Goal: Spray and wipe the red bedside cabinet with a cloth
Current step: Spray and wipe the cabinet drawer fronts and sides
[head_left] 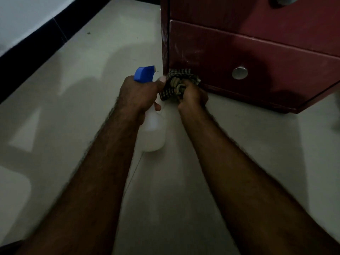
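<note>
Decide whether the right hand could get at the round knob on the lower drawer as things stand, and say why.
Probably yes. The knob lies just right of the right hand, with only bare drawer front between them. That hand grips the cloth, so it is not free to grasp.

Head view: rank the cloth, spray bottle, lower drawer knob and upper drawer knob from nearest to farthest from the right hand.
1. Cloth: bunched in the right hand, at the cabinet bottom left corner.
2. Spray bottle: just to its left, held by the left hand.
3. Lower drawer knob: up and right, on the drawer front.
4. Upper drawer knob: top edge, partly cut off.
</note>
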Available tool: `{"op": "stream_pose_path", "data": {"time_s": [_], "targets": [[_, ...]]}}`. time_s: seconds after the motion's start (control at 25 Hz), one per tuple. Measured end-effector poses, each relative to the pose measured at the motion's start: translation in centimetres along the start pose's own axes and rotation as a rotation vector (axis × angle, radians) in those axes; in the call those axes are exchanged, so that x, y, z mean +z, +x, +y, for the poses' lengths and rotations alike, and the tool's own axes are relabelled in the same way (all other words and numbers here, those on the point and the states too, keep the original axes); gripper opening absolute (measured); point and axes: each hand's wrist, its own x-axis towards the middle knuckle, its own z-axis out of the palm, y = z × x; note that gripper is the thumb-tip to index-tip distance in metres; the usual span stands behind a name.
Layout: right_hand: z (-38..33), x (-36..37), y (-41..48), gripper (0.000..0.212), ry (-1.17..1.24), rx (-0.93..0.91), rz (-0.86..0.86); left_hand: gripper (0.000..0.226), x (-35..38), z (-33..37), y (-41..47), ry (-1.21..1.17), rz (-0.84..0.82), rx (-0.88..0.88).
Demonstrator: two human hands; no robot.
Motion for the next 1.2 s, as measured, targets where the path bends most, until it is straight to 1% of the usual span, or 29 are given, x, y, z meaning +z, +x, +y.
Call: {"op": "stream_pose_path", "data": {"time_s": [0.08,0.12,0.28,0.36,0.52,0.6,0.68,0.76,0.84,0.92,1.0,1.12,1.2], "targets": [[-0.1,-0.8,0.2,0.035,0.018,0.021,0.028,0.065,0.1,0.1,-0.1,0.005,-0.003,0.011],[-0.4,-1.0,0.2,0.035,0.018,0.002,0.027,0.065,0.2,0.0,-0.2,0.011,-0.004,0.011],[-2.2,-1.1,-0.3,0.040,-0.056,-0.187,0.040,0.064,0.5,-0.2,-0.2,0.017,-0.010,0.005],[-2.4,-1.6,-0.6,0.037,-0.058,-0.254,0.050,0.063,0.6,0.0,-0.3,0.027,-0.015,0.008],[-2.2,-3.4,-0.3,0.029,-0.146,-0.240,0.116,0.068,0.6,0.3,-0.3,0.025,-0.015,0.013],[-2.8,-3.5,-0.4,0.026,-0.197,-0.324,0.144,0.068,0.5,0.3,-0.2,0.018,-0.020,0.010],[-3.6,-3.3,-0.9,0.030,-0.209,-0.433,0.136,0.067,0.5,0.1,-0.2,0.018,-0.020,0.007],[-3.9,-3.3,-1.1,0.032,-0.223,-0.496,0.112,0.066,0.6,0.0,-0.2,0.026,-0.021,0.009],[-3.6,-3.8,-1.2,0.027,-0.268,-0.509,0.101,0.065,0.7,0.1,-0.2,0.029,-0.023,0.017],[-3.6,-4.3,-1.0,0.033,-0.301,-0.509,0.106,0.063,0.7,0.2,-0.2,0.022,-0.029,0.017],[-4.5,-4.2,-1.3,0.035,-0.272,-0.557,0.114,0.061,0.7,0.1,-0.2,0.015,-0.030,0.017],[-6.4,-3.5,-2.1,0.034,-0.203,-0.696,0.097,0.062,0.8,0.0,-0.2,0.003,-0.029,0.021],[-6.8,-3.4,-2.3,0.034,-0.183,-0.731,0.088,0.064,0.9,0.1,-0.3,0.010,-0.035,0.014]]}}
